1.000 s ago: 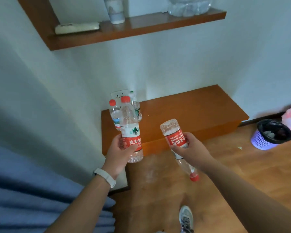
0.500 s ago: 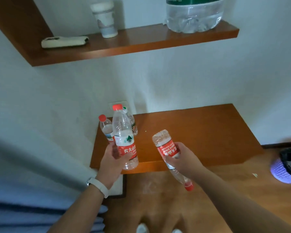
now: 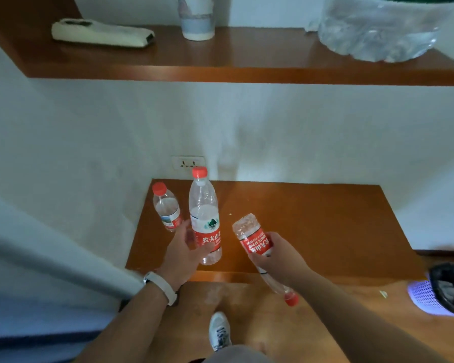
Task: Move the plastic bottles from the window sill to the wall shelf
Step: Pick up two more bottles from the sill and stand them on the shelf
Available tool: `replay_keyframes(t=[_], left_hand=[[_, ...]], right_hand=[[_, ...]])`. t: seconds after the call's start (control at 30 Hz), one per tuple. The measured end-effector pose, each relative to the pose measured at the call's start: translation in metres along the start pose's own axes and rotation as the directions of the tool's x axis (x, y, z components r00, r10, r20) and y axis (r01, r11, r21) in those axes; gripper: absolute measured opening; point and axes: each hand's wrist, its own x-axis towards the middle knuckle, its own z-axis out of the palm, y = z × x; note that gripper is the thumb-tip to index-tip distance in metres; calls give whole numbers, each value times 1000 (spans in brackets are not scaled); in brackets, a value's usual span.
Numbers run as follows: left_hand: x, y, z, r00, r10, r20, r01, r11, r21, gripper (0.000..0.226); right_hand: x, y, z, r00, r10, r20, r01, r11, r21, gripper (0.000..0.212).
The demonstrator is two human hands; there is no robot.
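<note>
My left hand [image 3: 182, 254] grips a tall clear plastic bottle [image 3: 204, 213] with a red cap and red label, held upright above the low wooden ledge [image 3: 299, 224]. My right hand [image 3: 275, 258] holds a second bottle [image 3: 252, 237] upside down, base up, its red cap pointing at the floor. A smaller red-capped bottle [image 3: 166, 206] stands on the ledge's far left corner, just left of my left hand. The wooden wall shelf [image 3: 247, 58] runs across the top of the view, above both hands.
On the wall shelf lie a pale flat object [image 3: 100, 32], a paper cup [image 3: 197, 19] and a large clear water jug [image 3: 380, 30]. A power socket [image 3: 188, 163] sits on the wall above the ledge. A purple waste basket [image 3: 440, 292] stands at right; blue fabric [image 3: 37, 297] at left.
The view has tilted up and closer, so the wall shelf now fills the top. Both hands keep their bottles, shifted slightly toward the ledge. The third standing bottle is now hidden.
</note>
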Motion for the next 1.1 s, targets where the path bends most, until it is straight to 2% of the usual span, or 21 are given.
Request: replay_keyframes(t=[0.2, 0.37, 0.63, 0.77, 0.9, 1.1], left_hand=[[37, -22, 2, 998, -43, 35, 43, 999, -13, 76], [60, -41, 3, 999, -20, 39, 20, 1000, 2, 69], [80, -55, 15, 998, -27, -62, 30, 998, 47, 64], [85, -60, 22, 990, -48, -129, 63, 991, 116, 73], [89, -60, 33, 986, -53, -155, 76, 986, 148, 72], [94, -63, 50, 980, -55, -190, 96, 971, 217, 85]], right_hand=[[50, -4, 5, 999, 34, -2, -34, 996, -86, 61], [77, 5, 16, 999, 54, -1, -54, 991, -124, 60], [115, 15, 28, 996, 80, 36, -72, 979, -190, 60], [136, 15, 27, 995, 85, 50, -74, 979, -190, 56], [157, 20, 25, 998, 61, 24, -54, 970, -235, 64], [171, 22, 25, 1000, 13, 2, -12, 947, -321, 72]])
